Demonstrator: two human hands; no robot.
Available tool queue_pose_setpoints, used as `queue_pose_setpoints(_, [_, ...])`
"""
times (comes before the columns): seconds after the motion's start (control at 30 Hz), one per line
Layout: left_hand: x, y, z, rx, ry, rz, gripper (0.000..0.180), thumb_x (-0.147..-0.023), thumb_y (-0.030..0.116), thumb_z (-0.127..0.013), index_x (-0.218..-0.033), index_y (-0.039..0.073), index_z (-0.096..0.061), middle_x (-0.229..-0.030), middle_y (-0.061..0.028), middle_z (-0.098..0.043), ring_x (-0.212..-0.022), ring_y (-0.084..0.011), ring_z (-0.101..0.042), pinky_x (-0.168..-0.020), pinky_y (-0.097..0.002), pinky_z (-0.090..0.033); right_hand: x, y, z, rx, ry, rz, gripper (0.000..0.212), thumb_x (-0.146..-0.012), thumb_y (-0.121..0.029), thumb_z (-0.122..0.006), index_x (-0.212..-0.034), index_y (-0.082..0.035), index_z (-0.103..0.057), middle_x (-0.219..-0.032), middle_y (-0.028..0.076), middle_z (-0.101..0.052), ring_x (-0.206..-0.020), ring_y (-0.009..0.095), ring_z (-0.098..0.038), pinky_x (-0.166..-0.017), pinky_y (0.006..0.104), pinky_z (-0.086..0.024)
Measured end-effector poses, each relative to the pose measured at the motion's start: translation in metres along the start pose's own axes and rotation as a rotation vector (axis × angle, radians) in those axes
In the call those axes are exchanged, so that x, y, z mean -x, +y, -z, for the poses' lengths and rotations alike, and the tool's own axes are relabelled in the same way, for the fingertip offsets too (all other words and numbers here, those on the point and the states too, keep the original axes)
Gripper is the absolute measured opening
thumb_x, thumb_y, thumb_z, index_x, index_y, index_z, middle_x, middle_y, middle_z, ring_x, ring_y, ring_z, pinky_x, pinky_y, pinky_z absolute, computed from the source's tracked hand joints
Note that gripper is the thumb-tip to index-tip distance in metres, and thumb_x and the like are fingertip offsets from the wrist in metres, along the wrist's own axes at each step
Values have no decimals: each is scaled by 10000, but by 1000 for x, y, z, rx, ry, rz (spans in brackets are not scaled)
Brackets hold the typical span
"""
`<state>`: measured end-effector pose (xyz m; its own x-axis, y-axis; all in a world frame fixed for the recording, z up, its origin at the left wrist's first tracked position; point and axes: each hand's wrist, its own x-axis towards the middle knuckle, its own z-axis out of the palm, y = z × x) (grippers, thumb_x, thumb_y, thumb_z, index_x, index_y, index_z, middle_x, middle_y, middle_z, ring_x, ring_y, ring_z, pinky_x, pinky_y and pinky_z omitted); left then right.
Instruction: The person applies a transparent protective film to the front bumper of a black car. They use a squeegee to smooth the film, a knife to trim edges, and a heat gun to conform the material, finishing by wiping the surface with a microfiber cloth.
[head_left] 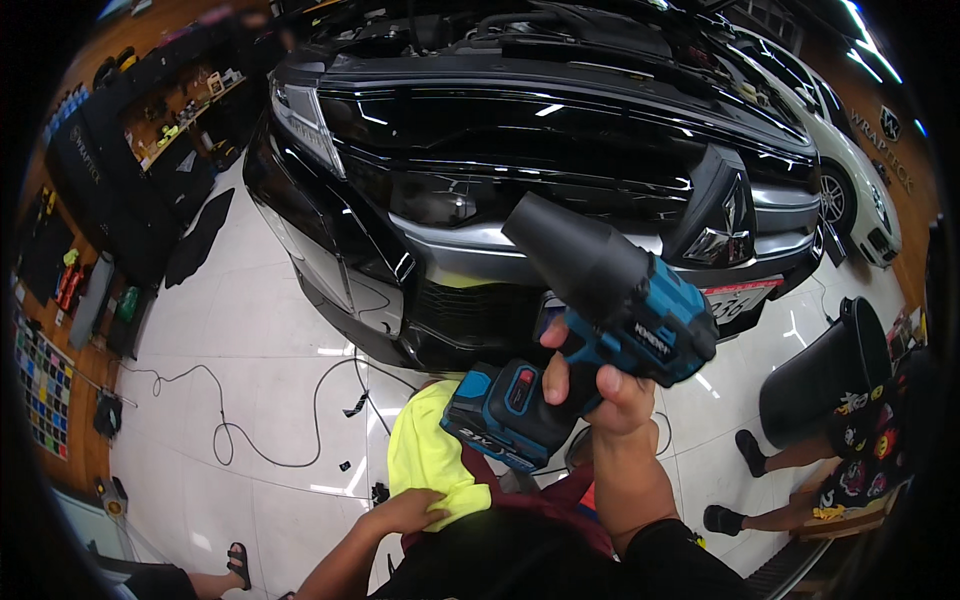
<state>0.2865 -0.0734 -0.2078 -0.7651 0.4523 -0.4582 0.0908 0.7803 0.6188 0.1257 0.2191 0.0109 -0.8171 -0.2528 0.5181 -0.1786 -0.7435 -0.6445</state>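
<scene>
My right hand (605,390) is wrapped round the grip of a blue and black cordless blower (610,290). Its wide black nozzle points up and to the left, toward the front of a black car (430,215). A battery pack (515,415) sits at the base of the grip. Lower down, my left hand (410,510) is closed on a bright yellow cloth (435,440), which hangs close to my lap. The car's hood stands raised, with the engine bay showing; the blower hides part of the grille and bumper.
A black cable (270,463) snakes across the pale tiled floor at left. At right stands a black bin (825,370), beside a seated person's legs (800,460). Behind it is a white car (850,190). Shelves and tools line the left wall; a sandalled foot (238,566) shows at lower left.
</scene>
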Motion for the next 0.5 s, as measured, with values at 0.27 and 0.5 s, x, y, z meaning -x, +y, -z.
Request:
queue_pose_setpoints(0.27, [11,55,103,656,635,-139,439,-1021,255,-580,-1346,-38,-547,-1240,-150,-652,-1046,-225,-658,-936,-360,-501,56,-11,-29,269,6,-137,782,-795,-332,-741,-1351,130,-440,-1016,240,-646,-734,266,-669,-696,366,-568])
queue_pose_setpoints(0.5, [-4,148,162,841,709,-760,603,-1070,416,-438,-1443,-58,-434,-1335,-203,-578,-1244,-297,-580,-1065,-397,-432,61,-10,-35,328,47,-145,750,-800,-320,-749,-1354,98,-463,-1069,219,-647,-812,275,-675,-774,372,-555])
